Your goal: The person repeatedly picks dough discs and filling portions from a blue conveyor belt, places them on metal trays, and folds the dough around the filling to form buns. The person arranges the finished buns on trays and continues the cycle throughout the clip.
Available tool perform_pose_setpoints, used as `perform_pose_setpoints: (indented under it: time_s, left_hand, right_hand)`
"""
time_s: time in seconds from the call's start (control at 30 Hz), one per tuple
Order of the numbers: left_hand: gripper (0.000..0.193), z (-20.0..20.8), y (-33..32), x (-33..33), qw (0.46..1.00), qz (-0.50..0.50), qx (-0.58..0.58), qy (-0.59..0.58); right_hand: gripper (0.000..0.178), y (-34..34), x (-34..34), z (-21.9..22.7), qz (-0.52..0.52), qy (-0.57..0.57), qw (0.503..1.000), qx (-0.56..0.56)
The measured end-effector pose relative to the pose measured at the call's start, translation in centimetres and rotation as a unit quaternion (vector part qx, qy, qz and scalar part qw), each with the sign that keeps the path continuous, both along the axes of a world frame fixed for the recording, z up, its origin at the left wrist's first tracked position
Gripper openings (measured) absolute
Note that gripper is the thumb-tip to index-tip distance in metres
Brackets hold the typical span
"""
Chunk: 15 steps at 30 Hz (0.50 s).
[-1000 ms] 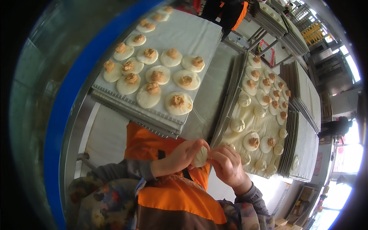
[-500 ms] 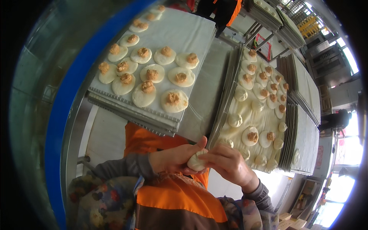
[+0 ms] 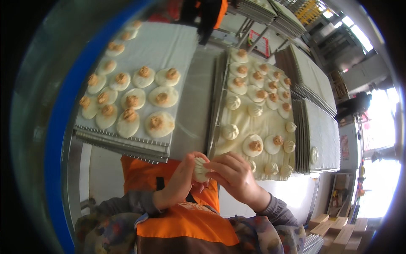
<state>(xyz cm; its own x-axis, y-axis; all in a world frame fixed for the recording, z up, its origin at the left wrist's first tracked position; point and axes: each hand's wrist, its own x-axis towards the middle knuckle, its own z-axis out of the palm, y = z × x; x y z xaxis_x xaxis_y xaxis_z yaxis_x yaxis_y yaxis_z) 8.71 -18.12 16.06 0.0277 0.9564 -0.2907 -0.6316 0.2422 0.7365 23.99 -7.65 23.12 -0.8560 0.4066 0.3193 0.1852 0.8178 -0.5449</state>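
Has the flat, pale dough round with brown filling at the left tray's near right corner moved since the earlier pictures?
No: against the pale-topped left tray, the filled dough round keeps its corner spot; both slid left in view together.

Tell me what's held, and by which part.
A pleated bun: the left hand cups its left side, the right hand pinches its right edge with the fingertips.
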Motion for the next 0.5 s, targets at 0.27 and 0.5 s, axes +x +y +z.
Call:
perform_pose_setpoints:
  time_s: [0.27, 0.5]
  left_hand:
    - [0.057, 0.4, 2.2, 0.7, 0.996, -0.035, 0.046, 0.071]
    - [0.068, 1.2, 5.5, 3.3, 0.994, -0.067, 0.085, -0.004]
  right_hand:
    - [0.057, 0.9, 1.9, 1.0, -0.062, -0.009, 0.998, -0.024]
    - [0.067, 6.9, 7.2, -0.2, -0.133, -0.049, 0.974, -0.179]
